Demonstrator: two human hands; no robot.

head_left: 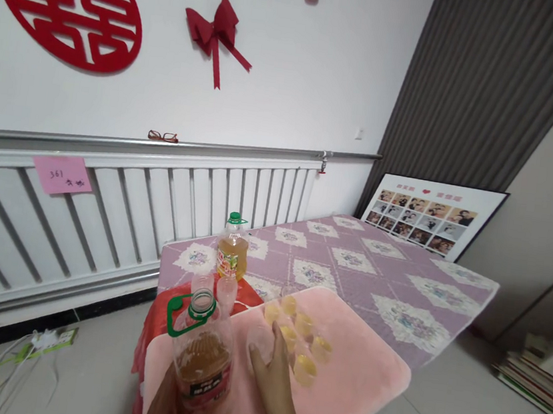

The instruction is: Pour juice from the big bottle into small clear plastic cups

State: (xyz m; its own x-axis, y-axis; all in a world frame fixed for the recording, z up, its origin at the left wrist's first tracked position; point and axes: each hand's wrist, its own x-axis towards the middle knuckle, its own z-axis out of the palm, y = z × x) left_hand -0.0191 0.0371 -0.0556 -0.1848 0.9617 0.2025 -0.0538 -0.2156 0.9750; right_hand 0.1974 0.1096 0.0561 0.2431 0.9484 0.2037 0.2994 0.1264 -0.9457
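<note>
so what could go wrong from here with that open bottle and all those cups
The green-handled bottle in the left hand has no cap on its mouth, so a careless tilt could spill the brown drink. The right hand, around a clear plastic cup, is close to the cups of yellow drink and might knock one. The pink mat looks soft, so those cups may stand unsteadily.

Filled cups (305,370) stand on the mat (362,372) before me, right of the nearer bottle (204,359); a second bottle (232,258) stands behind, before the radiator (155,209).
</note>
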